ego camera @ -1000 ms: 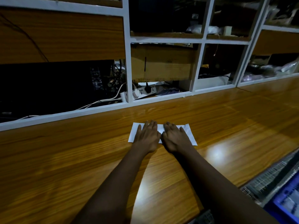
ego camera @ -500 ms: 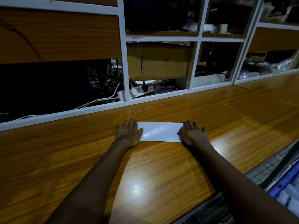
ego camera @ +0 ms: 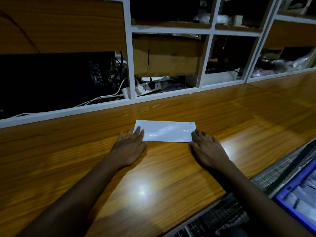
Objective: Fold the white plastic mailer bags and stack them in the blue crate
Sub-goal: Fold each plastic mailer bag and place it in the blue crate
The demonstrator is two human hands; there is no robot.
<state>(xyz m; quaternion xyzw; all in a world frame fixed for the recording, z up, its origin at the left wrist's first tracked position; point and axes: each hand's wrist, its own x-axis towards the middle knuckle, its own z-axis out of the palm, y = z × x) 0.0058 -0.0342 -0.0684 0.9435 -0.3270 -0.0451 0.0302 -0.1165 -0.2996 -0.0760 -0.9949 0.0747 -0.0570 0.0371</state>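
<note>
The left hand (ego camera: 129,147) lay flat with straight fingers, fingertips on the near left corner of the folded white mailer bag (ego camera: 166,131). The right hand (ego camera: 207,149) lay flat likewise, touching the bag's right end. A second earlier both had pressed side by side on its middle; they had since slid apart, smoothing the crease. The bag rested on the wooden counter (ego camera: 153,177), well apart from the blue crate (ego camera: 287,190) at the near right, which possibly held folded bags already, though the light was dim. Stacking was probably next.
</note>
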